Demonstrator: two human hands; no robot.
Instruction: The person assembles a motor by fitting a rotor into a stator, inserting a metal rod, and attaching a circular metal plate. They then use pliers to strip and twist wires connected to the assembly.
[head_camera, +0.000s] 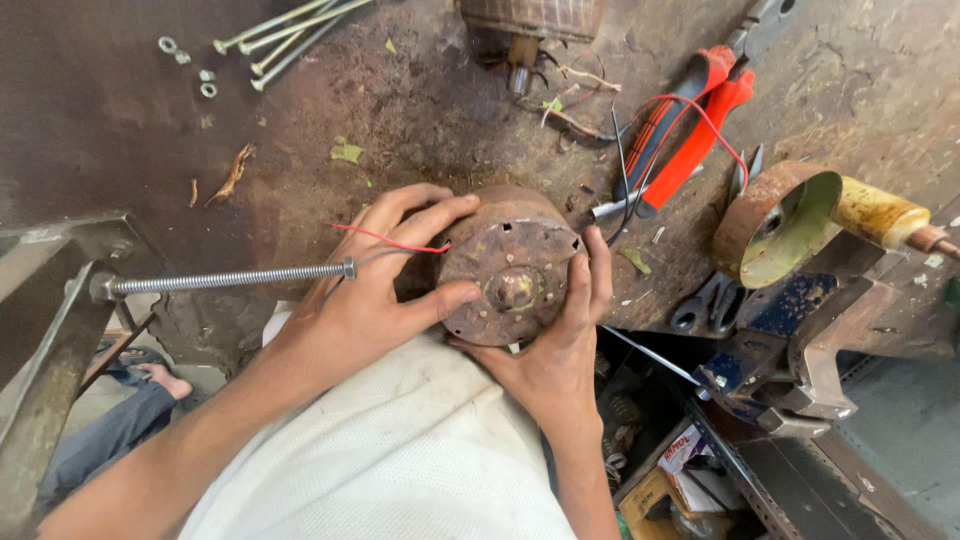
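- Head view: both hands clamp a rusty round motor (515, 268) at the near edge of the bench (120, 110), held against the person's body
- Left hand (375, 290) wraps the motor's left side, fingers closed over its top and thumb on its face; right hand (560, 340) cups it from below and the right, fingers curled up the rim
- A thin red wire (385, 238) runs from the motor over the left hand's fingers; a hard twist could snag or tear it
- The motor juts past the bench edge, so a loosened grip would likely drop it into the lap or to the floor
- Rust flakes and sharp rim holes could cut bare skin
- A threaded rod (225, 279) left of the motor points at the left hand; a jerk that way may jab it
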